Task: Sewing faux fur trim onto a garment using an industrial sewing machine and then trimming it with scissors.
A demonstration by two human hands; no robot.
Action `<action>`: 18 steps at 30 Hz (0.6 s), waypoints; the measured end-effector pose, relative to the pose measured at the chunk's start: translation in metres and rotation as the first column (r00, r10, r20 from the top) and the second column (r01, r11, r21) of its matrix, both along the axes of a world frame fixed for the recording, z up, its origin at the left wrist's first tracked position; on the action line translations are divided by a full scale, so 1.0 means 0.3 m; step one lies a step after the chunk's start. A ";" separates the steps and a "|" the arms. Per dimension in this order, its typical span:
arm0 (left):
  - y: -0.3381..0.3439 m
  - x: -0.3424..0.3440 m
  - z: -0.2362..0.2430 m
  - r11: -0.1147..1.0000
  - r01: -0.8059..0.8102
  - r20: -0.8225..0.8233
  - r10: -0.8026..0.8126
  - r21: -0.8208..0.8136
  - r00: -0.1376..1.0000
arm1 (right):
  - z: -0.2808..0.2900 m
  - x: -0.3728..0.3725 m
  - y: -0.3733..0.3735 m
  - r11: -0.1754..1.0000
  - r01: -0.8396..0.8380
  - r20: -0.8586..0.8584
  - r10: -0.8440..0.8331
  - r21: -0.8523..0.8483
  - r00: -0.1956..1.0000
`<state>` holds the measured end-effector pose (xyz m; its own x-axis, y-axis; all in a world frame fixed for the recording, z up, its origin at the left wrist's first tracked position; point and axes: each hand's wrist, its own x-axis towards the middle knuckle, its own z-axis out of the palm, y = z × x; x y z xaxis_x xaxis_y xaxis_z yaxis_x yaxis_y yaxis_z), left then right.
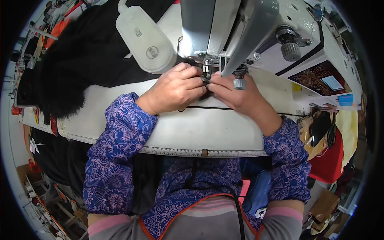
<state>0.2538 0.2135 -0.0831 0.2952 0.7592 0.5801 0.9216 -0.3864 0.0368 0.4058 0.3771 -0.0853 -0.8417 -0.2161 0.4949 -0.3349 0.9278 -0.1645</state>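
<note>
A white sewing machine (260,38) stands over the table, its presser foot (206,67) lowered near my fingertips. Just left of the foot, my left hand (178,89) has its fingers curled and pressed onto dark fabric. My right hand (236,91) is closed too, its fingertips pinching the same cloth at the right of the foot; most of that piece is hidden under my fingers. Black fabric (120,72) stretches from there to the left across the table, with a black furry part (60,68) at its far end.
A white lamp-like head (148,42) hangs close above my left hand. A measuring tape (176,151) runs along the front edge of the white table (200,130). The machine's control panel (320,78) is at the right, with a red cloth (330,160) below.
</note>
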 end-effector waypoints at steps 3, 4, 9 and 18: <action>-0.016 -0.036 0.021 0.986 -0.145 0.027 0.147 -0.082 0.989 | -0.009 0.022 0.000 0.999 -0.013 -0.051 0.015 0.037 0.999; -0.024 -0.050 0.025 0.970 -0.224 0.017 0.227 -0.098 0.974 | -0.009 0.029 0.004 0.995 0.077 0.021 -0.078 0.066 0.997; -0.023 -0.073 -0.022 0.983 -0.130 0.122 0.146 -0.130 0.982 | 0.001 0.017 -0.019 0.992 0.121 -0.020 -0.120 0.038 0.993; -0.112 -0.261 0.080 0.624 -0.555 0.194 0.742 -0.550 0.642 | -0.005 0.014 -0.038 0.994 0.098 0.030 -0.097 -0.043 0.995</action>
<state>0.1754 0.1798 -0.0590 -0.5385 0.8353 0.1110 0.7868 0.4514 0.4209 0.4101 0.3658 -0.0869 -0.8711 -0.1103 0.4786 -0.2379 0.9473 -0.2145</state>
